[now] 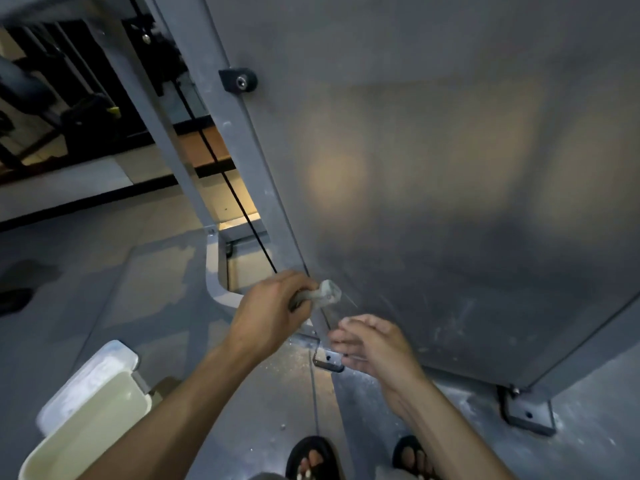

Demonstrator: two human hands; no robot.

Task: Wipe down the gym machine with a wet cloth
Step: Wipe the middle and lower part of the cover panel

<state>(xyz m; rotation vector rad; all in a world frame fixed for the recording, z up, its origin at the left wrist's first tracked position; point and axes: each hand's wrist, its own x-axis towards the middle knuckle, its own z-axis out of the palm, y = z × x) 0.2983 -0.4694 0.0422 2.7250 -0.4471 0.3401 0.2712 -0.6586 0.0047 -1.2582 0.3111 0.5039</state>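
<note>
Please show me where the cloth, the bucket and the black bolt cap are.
cloth (pixel 323 295): head view, on its bunched end.
bucket (pixel 52 452): head view, on its pale wall.
black bolt cap (pixel 239 80): head view, on its front.

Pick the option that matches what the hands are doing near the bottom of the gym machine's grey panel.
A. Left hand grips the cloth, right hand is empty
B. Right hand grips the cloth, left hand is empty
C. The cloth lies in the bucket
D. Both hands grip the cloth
A: the left hand is curled round the bunched cloth, while the right hand hangs beside it with loose fingers, holding nothing.
</note>
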